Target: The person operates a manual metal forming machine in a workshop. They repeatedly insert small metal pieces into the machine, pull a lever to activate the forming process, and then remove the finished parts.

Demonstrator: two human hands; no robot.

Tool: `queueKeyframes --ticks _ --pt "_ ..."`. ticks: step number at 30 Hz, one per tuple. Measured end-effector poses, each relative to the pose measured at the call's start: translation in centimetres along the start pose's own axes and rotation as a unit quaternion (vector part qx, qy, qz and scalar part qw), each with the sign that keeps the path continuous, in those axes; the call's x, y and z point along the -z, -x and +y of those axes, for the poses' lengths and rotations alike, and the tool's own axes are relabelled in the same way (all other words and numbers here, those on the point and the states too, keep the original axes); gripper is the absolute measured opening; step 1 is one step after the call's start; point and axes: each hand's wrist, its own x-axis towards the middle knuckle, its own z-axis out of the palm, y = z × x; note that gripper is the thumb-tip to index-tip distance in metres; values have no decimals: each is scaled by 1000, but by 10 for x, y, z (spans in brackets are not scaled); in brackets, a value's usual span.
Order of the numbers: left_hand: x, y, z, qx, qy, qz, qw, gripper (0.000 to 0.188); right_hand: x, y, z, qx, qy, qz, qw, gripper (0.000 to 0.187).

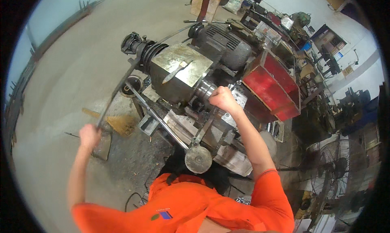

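My left hand (89,136) is closed round the lower end of a long dark lever (111,98), which runs up to the ribbed collar at the far left end of a lathe headstock (174,83). My right hand (222,100) is closed in front of the round steel spindle nose (205,89), and whatever it holds is hidden by the fingers. A file-like hand tool (174,73) lies on the headstock's flat metal top. Below my hands, a polished steel rod (158,118) slants down to a round metal disc (198,159) near my waist.
An electric motor (226,46) sits behind the headstock, with a drive belt beside it. To the right is an open red metal box (276,85). A broom head (122,124) rests on the floor at left. A standing fan (335,168) is at the right.
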Motion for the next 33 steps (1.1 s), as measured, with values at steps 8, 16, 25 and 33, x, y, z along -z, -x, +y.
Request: queueKeyframes --ticks 8,16,25,33 --pt "3 -117 -110 -138 -132 173 966 8 11 -2 -15 -72 32 -23 997 21" --pt "-31 -117 8 -148 247 349 892 25 13 46 -6 109 63 137 983 27" --pt "-194 -56 137 -256 27 -138 956 46 66 244 14 -114 43 185 975 32" --pt "-182 -117 125 -305 -119 -141 934 34 80 410 89 -391 114 225 885 37"
